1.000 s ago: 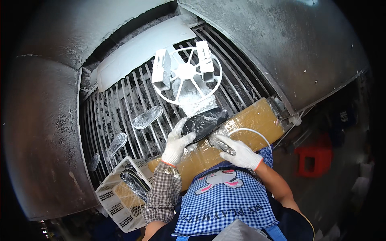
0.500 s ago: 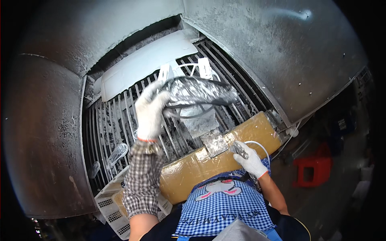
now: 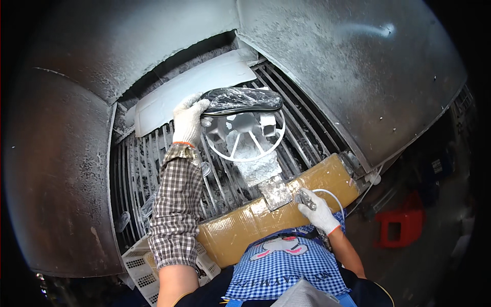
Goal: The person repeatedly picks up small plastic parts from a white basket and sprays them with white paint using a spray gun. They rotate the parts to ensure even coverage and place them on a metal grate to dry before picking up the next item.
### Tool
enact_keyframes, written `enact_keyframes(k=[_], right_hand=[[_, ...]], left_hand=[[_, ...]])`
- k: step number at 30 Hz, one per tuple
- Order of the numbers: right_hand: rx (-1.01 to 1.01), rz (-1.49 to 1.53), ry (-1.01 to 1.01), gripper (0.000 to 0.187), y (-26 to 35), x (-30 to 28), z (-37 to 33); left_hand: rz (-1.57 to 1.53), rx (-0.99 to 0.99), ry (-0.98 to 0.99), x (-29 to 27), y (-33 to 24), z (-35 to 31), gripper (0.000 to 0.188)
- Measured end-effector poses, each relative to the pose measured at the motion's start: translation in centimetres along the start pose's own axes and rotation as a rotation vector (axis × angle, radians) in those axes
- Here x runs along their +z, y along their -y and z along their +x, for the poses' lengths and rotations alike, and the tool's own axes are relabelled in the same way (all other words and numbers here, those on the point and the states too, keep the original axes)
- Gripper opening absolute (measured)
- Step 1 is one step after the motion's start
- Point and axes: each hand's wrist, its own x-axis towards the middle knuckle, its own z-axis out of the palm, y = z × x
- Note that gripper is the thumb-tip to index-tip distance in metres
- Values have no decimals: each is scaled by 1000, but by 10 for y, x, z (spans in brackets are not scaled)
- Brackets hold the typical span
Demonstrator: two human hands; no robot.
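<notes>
Leftmost, a white slotted plastic basket (image 3: 140, 261) sits below the dusty barred metal grate (image 3: 153, 169), partly cut off by the checked sleeve. One gloved left hand (image 3: 188, 118) is clamped on a dark, glossy shoe sole (image 3: 243, 101), held above the grate's white spoked wheel (image 3: 245, 137). Right of the wheel, one gloved right hand (image 3: 319, 211) is closed around a small metal tool (image 3: 306, 199), mostly hidden, at the tape-wrapped yellow pad (image 3: 266, 217).

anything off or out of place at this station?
Nothing misplaced, but heavy white residue coats the slatted grate, the wheel-shaped stand and the booth walls. The left hand holds a glossy dark shoe sole over the stand; the right hand holds a spray tool.
</notes>
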Motion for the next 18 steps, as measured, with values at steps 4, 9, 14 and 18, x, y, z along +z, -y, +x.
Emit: enact_keyframes(k=[4, 9, 14, 18], right_hand=[[53, 30, 14, 60, 9, 0, 0], [45, -6, 1, 60, -2, 0, 2], [51, 23, 15, 61, 6, 2, 5], [88, 23, 14, 61, 7, 1, 3]], left_hand=[[86, -20, -10, -7, 0, 2, 47], [412, 16, -66, -2, 1, 16, 49], [409, 60, -115, -14, 13, 30, 41], [411, 15, -143, -6, 13, 25, 40]])
